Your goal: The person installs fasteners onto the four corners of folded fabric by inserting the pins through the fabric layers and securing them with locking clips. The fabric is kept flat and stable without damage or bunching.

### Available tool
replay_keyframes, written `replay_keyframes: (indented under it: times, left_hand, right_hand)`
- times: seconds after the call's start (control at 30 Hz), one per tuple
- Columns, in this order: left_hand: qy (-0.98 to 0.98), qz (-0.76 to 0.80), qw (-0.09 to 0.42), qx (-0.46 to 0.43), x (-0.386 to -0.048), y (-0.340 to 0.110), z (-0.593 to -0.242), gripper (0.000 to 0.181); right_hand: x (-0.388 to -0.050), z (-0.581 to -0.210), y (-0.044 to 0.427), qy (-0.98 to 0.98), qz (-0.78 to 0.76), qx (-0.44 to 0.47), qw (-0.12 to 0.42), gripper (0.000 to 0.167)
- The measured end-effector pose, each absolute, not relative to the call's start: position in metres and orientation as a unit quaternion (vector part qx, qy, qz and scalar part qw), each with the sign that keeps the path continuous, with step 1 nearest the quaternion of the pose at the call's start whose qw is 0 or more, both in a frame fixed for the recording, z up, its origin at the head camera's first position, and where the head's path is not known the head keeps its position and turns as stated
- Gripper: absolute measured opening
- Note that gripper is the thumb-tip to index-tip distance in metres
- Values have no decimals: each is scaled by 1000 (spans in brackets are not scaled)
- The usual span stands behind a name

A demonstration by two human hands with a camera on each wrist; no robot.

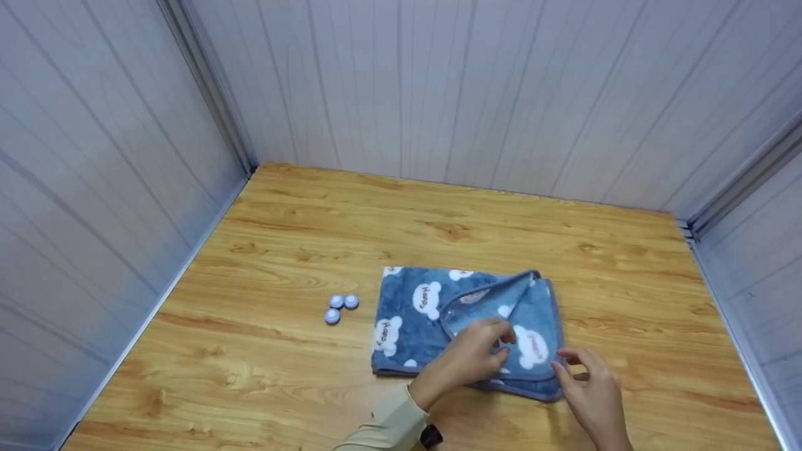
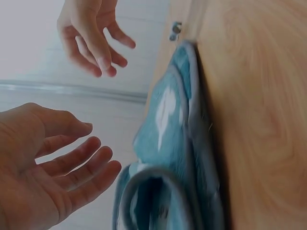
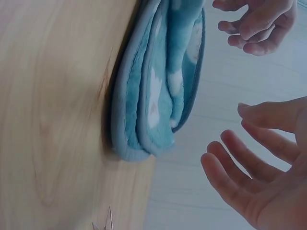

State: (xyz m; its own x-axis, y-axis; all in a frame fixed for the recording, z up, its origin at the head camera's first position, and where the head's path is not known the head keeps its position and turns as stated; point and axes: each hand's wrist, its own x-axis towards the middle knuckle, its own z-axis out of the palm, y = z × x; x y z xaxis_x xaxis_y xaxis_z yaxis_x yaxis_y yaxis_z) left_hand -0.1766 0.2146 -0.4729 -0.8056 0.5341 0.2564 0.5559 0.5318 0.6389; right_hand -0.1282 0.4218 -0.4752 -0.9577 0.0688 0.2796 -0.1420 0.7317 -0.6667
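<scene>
A folded blue blanket (image 1: 401, 300) with white cloud-like patches and grey edging lies on the wooden table. Its right part has a folded-over flap (image 1: 470, 313) that stands up loosely. My left hand (image 1: 476, 354) hovers above the blanket's front middle, with fingers loosely bent and nothing between them. Off the blanket's front right corner, my right hand (image 1: 592, 388) has its thumb and fingers apart. Both wrist views show the left hand (image 2: 62, 167) and the right hand (image 3: 264, 163) clear of the cloth.
Three small pale round objects (image 1: 336, 302) sit together left of the blanket. Whitish panel walls (image 1: 388, 88) close off the table's back and sides. A small dark object (image 1: 430, 436) shows beside the left sleeve (image 1: 391, 423).
</scene>
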Motion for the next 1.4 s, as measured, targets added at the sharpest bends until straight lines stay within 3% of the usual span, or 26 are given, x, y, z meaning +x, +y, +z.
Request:
replay_keyframes:
  times: [0.2, 0.6, 0.77, 1.07, 1.4]
  left_hand:
    - [-884, -340, -22, -320, -174, 226, -476, 14]
    - [-884, -298, -76, -352, -176, 238, -489, 17]
    - [-891, -269, -72, -357, -177, 246, -489, 19]
    - [-885, -218, -101, -398, -169, 252, -501, 21]
    - [-893, -148, -166, -391, -165, 262, -503, 29]
  right_hand:
    - [-129, -475, 430, -935, 337, 9, 109, 20]
    - [-132, -481, 451, -949, 290, 32, 118, 28]
    - [-134, -483, 458, -955, 281, 16, 94, 34]
    - [-134, -495, 474, -959, 268, -79, -53, 43]
    - [-134, -504, 487, -953, 253, -134, -101, 41]
